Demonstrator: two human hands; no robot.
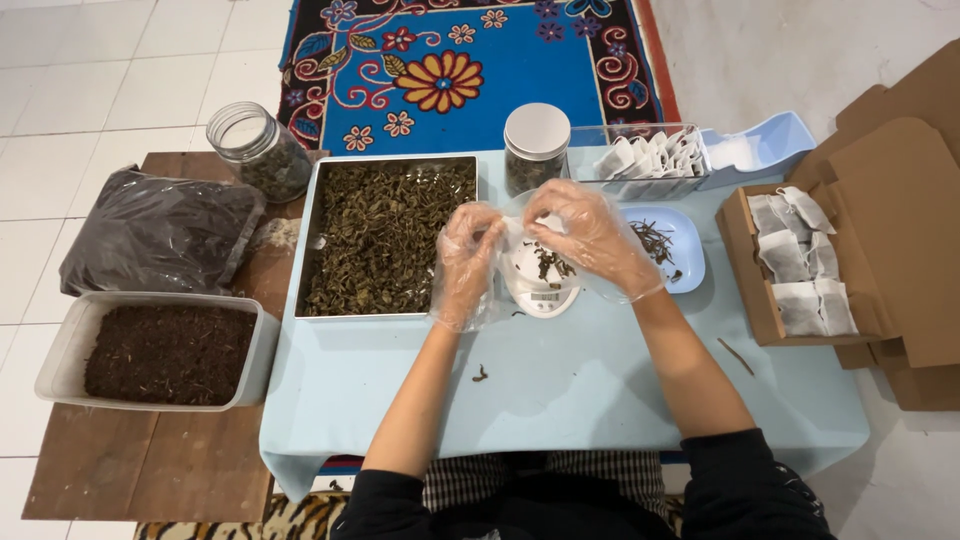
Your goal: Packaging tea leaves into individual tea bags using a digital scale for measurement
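Observation:
Both my hands wear clear plastic gloves and meet over a small white scale [541, 287] that carries a little heap of dried leaves. My left hand [466, 255] and my right hand [590, 237] pinch a small white tea bag [512, 232] between their fingertips, just above the scale. A metal tray of dried green-brown leaves [385, 233] lies directly left of my left hand. A light blue dish [688, 262] with a few leaf strands sits right of my right hand.
A lidded jar [536, 146], a clear box of empty tea bags [645, 158] and a blue scoop [757, 146] stand at the back. A cardboard box with filled bags [800, 262] is at right. At left are an open jar [258, 150], a black bag [158, 232] and a tub of dark tea [165, 352].

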